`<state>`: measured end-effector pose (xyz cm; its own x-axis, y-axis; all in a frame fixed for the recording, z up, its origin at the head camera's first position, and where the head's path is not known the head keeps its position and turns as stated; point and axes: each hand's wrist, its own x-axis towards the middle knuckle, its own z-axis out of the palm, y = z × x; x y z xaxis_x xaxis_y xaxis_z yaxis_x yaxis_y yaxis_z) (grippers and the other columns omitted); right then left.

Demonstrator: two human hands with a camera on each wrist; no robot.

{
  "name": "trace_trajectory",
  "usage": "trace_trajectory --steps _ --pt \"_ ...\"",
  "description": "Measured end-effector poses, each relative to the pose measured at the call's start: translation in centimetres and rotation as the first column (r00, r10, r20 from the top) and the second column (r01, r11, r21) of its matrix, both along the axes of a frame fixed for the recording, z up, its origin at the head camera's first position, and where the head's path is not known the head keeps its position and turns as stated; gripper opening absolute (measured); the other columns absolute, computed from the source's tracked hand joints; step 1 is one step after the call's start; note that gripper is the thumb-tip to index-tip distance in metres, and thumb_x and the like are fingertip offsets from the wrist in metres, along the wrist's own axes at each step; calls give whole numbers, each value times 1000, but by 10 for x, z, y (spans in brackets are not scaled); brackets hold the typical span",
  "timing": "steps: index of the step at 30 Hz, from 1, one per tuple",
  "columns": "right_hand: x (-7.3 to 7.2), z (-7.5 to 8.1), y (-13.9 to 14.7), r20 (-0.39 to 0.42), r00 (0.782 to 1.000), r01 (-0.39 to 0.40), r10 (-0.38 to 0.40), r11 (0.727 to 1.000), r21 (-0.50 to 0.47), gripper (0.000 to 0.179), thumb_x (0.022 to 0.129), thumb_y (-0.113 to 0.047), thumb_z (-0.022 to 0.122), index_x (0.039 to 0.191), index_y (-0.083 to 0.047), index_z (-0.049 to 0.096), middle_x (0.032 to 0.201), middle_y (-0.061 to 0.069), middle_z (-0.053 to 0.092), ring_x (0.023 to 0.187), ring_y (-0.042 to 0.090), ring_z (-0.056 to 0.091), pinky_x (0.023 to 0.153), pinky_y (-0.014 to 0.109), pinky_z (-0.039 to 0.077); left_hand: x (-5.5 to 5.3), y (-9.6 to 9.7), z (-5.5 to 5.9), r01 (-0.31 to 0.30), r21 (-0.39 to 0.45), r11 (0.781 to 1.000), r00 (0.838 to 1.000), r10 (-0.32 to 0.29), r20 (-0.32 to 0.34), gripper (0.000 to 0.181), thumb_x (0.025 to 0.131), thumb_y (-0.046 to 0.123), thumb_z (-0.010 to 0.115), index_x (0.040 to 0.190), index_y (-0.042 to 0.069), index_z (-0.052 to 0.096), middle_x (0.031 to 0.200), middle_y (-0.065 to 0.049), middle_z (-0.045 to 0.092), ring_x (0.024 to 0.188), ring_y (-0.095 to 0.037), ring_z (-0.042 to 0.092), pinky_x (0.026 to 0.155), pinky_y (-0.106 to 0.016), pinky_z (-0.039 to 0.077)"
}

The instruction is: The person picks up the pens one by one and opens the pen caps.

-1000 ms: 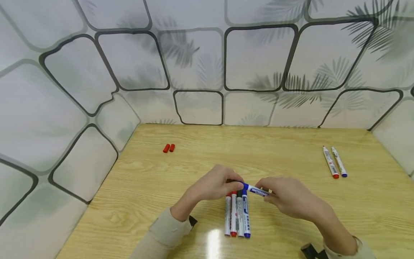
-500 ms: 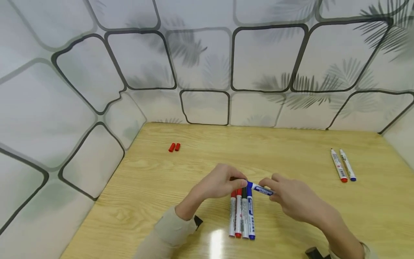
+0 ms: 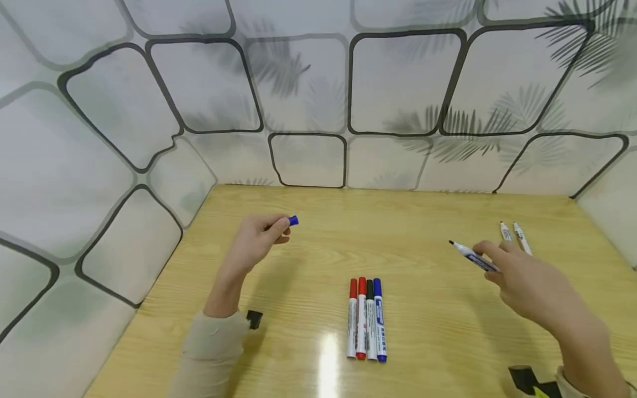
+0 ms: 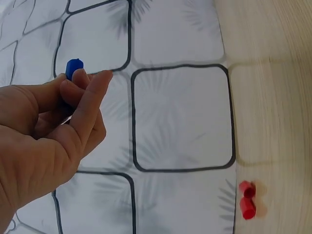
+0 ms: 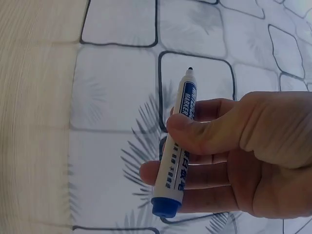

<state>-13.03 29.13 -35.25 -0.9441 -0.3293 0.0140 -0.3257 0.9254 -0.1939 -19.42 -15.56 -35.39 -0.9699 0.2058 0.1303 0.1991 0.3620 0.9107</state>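
Note:
My left hand (image 3: 251, 243) pinches a blue marker cap (image 3: 293, 220) between thumb and fingers, above the left part of the table. In the left wrist view, the blue end of the cap (image 4: 74, 67) pokes out past the fingertips. Over on the right, my right hand (image 3: 534, 284) grips an uncapped whiteboard marker (image 3: 470, 254), its dark tip pointing up and left. The right wrist view shows the thumb pressed across the white barrel (image 5: 169, 156), with the blue end plug (image 5: 165, 206) at the bottom.
Several capped markers (image 3: 361, 326), red, black and blue, lie side by side at the middle front. Two uncapped markers (image 3: 521, 237) lie at the back right, partly behind the right hand. Two red caps (image 4: 247, 207) rest on the table (image 4: 278, 112) near the patterned wall.
The blue cap has come off the marker. My left hand has moved left and away with the cap, my right hand to the right with the marker, whose tip is now bare.

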Motion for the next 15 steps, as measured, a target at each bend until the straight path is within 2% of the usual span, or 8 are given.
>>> trace_trajectory --steps 2,4,8,15 --pt "-2 1 -6 -6 1000 -28 28 1000 -13 37 94 -8 66 128 -13 53 93 7 55 55 10 41 45 27 31 -4 8 2 63 18 998 998 -63 -11 32 104 15 53 121 -10 65 102 -23 65 98 -30 66 88 -36 56" --pt "0 2 -14 -5 999 -45 45 999 -15 36 94 -9 66 127 -14 54 94 4 55 52 8 38 44 26 31 -4 16 3 89 36 995 996 -89 -8 33 104 15 54 122 -10 65 102 -22 66 97 -27 66 87 -36 57" --pt "4 1 -21 0 999 -51 51 998 -24 35 94 -9 66 127 -15 55 93 1 55 48 6 34 43 24 29 -3 21 4 57 18 998 998 -56 -29 29 103 12 55 119 -9 67 99 -20 67 93 -26 67 85 -37 57" --pt "-5 -2 -20 49 999 -18 23 996 -85 34 97 -13 63 129 -12 53 97 7 60 58 8 45 46 27 33 -2 15 5 31 -12 999 999 -32 -22 30 102 13 56 123 -5 67 110 -21 68 101 -30 66 88 -38 56"
